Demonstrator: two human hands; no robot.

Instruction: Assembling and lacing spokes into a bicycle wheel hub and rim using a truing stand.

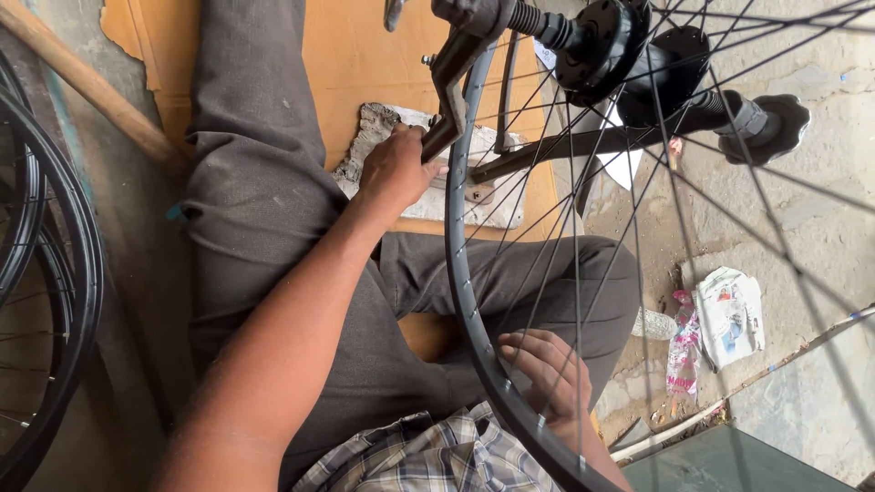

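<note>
A black spoked bicycle wheel rim [458, 273] stands upright in front of me, its hub [629, 46] carried in a dark metal fork stand [458, 68]. My left hand [396, 169] is closed around the lower leg of that fork, just left of the rim. My right hand [547, 374] lies behind the spokes near the rim's lower part, over my thigh. Its fingers are stretched out and loosely apart, touching the spokes and holding nothing. I sit cross-legged in grey trousers [264, 182].
Brown cardboard [365, 55] lies under me with a rough pale slab [383, 123] on it. More black wheels [77, 273] lean at the left beside a wooden stick [82, 82]. Crumpled wrappers [729, 314] litter the concrete at the right.
</note>
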